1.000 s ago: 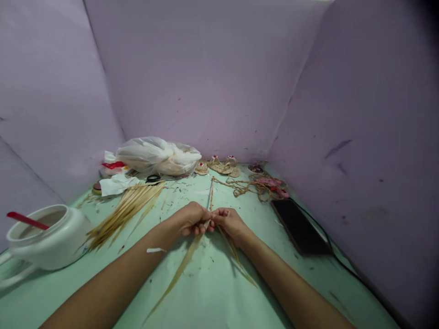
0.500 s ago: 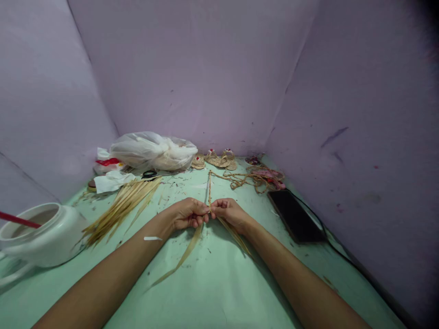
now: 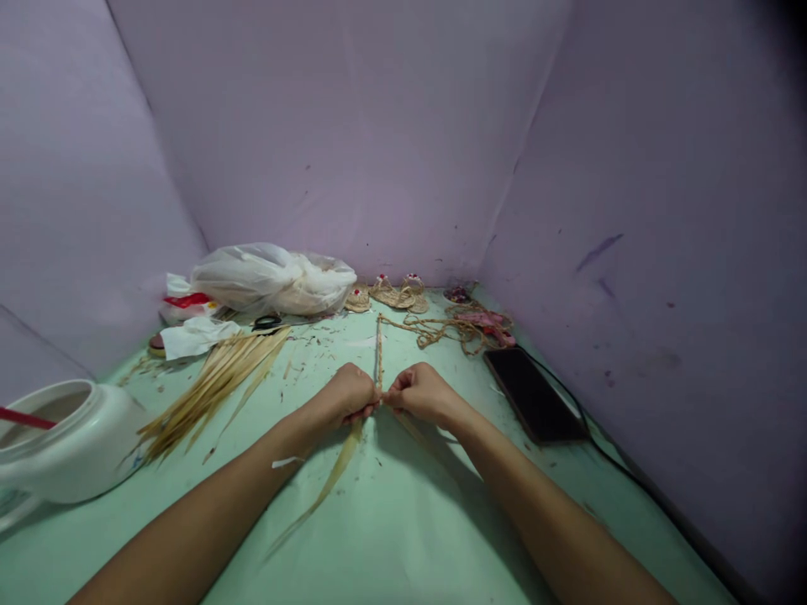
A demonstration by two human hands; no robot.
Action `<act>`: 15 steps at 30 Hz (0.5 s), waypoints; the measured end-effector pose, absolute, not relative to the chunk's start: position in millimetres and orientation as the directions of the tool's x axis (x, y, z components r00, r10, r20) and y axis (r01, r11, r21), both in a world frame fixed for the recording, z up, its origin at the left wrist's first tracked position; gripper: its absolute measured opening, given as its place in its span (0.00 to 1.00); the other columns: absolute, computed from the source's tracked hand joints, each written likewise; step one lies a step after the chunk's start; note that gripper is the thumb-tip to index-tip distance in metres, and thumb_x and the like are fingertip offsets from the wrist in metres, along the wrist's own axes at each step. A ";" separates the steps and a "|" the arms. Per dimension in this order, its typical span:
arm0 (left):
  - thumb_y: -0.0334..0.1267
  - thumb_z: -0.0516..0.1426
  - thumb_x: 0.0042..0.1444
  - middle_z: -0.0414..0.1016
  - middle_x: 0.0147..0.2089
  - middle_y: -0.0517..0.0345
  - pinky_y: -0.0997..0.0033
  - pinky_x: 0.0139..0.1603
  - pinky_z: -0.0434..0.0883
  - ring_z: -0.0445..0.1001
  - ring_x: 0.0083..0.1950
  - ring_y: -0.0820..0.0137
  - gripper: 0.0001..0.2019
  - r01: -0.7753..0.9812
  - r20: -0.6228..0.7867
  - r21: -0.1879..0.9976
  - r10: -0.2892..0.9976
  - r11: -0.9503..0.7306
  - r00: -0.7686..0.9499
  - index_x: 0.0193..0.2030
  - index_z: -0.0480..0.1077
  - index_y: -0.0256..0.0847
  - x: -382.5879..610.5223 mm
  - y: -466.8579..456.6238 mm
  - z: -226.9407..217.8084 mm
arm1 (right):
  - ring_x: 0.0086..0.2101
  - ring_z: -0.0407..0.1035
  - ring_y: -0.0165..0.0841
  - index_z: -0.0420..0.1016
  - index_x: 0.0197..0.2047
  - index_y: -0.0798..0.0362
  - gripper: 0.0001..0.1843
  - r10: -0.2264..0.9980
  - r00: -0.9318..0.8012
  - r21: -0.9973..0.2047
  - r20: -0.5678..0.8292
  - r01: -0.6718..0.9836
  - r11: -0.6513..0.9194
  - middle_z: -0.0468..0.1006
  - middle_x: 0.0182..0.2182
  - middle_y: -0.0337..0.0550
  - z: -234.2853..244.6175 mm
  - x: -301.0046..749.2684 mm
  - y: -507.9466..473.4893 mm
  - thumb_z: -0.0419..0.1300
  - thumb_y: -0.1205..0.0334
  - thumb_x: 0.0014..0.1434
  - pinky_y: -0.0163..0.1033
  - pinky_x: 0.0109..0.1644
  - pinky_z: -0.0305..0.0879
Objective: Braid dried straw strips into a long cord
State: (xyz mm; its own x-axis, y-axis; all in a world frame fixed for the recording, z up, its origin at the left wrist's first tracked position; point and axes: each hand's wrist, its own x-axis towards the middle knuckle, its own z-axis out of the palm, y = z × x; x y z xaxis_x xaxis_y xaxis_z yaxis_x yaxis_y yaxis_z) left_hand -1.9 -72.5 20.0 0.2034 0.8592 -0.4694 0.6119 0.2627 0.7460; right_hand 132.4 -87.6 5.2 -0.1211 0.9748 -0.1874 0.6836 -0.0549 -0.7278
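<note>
A thin braided straw cord (image 3: 379, 351) runs straight away from me over the green surface. Its near end meets my two hands. My left hand (image 3: 350, 393) is closed, fingers curled and pinching the braid end; a loose dry straw strip (image 3: 337, 466) trails from it toward me. On the other side, my right hand (image 3: 424, 393) pinches the same end between thumb and fingers, with a blurred strip hanging below it. The hands almost touch at the braid. The cord's far part (image 3: 435, 332) bends right and lies in loose loops.
At left lie a bundle of straw strips (image 3: 214, 382), black-handled scissors (image 3: 267, 323) and a white pot (image 3: 81, 454). A plastic bag (image 3: 271, 279) and small woven sandals (image 3: 394, 294) stand along the back wall. A black phone (image 3: 535, 395) with a cable (image 3: 621, 479) lies right.
Both hands have turned more knuckles-up and drawn in tighter at the braid end. The strip under my right hand has moved and blurred. The view has shifted slightly.
</note>
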 end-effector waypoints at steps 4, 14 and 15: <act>0.33 0.49 0.37 0.51 0.06 0.64 0.78 0.12 0.47 0.50 0.09 0.79 0.08 0.593 -0.505 0.741 0.843 0.314 0.185 0.12 0.59 0.36 -1.5 -74.8 16.0 | 0.19 0.61 0.28 0.76 0.22 0.58 0.11 0.992 -0.084 -0.622 -0.093 0.783 0.008 0.72 0.16 0.45 11.8 119.3 -102.8 0.54 0.63 0.42 0.33 0.21 0.47; 0.28 0.51 0.34 0.54 0.08 0.65 0.78 0.12 0.43 0.48 0.10 0.82 0.06 0.365 -0.350 0.906 0.866 0.215 0.358 0.11 0.59 0.35 -9.7 -69.8 4.5 | 0.20 0.65 0.33 0.75 0.21 0.55 0.09 0.986 -0.160 -0.520 -0.038 0.846 0.117 0.75 0.19 0.48 19.7 117.3 -110.9 0.55 0.61 0.43 0.35 0.23 0.48; 0.29 0.52 0.34 0.55 0.08 0.65 0.78 0.12 0.43 0.47 0.09 0.82 0.06 0.327 -0.344 0.918 0.859 0.223 0.379 0.12 0.59 0.35 -11.1 -69.0 5.8 | 0.20 0.64 0.31 0.73 0.20 0.56 0.10 0.988 -0.141 -0.621 -0.060 0.781 0.074 0.74 0.18 0.46 19.0 123.1 -104.6 0.55 0.60 0.44 0.34 0.23 0.49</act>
